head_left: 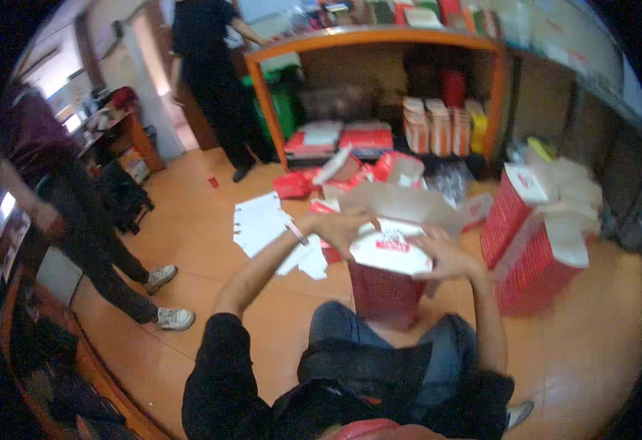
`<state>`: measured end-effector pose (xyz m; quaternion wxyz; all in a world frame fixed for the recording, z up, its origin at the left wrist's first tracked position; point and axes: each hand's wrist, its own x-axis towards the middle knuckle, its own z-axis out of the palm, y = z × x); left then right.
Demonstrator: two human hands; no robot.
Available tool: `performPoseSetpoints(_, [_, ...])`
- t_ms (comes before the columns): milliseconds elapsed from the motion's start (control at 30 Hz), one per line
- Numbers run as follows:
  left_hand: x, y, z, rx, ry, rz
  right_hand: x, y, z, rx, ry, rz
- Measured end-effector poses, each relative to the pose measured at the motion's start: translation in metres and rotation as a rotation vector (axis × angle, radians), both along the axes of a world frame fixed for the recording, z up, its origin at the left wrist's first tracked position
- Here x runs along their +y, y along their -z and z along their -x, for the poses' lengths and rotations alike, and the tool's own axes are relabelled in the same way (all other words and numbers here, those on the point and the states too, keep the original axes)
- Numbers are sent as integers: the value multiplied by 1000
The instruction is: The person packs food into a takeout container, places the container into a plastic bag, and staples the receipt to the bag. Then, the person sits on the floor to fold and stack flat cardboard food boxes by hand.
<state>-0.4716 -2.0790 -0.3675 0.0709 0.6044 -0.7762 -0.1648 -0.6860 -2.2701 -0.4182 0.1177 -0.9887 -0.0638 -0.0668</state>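
Observation:
Between my knees stands a tall red cardboard box (387,297) with a white top flap (383,253) that carries a red print. A brownish inner flap (401,202) rises open behind it. My left hand (341,230) grips the left edge of the white flap, fingers bent over it. At the flap's right side my right hand (445,254) holds on, thumb and fingers around the corner. White cut cardboard sheets (258,231) lie on the floor left of the box.
More red boxes with raised flaps (537,257) stand at the right. Red and white packaging (335,176) is heaped before an orange-framed table (379,37), whose lower shelf holds striped cartons (431,128). One person (79,183) stands at left, another (207,73) at the back.

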Motion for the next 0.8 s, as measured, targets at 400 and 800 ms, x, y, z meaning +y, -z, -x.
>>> performPoseSetpoints(400, [-9,1,7,-262,38,85,1,-3,-1,-123,-63,-96])
performPoseSetpoints(800, [-6,10,-8,-126,16,63,-2,25,1,-259,-105,-111])
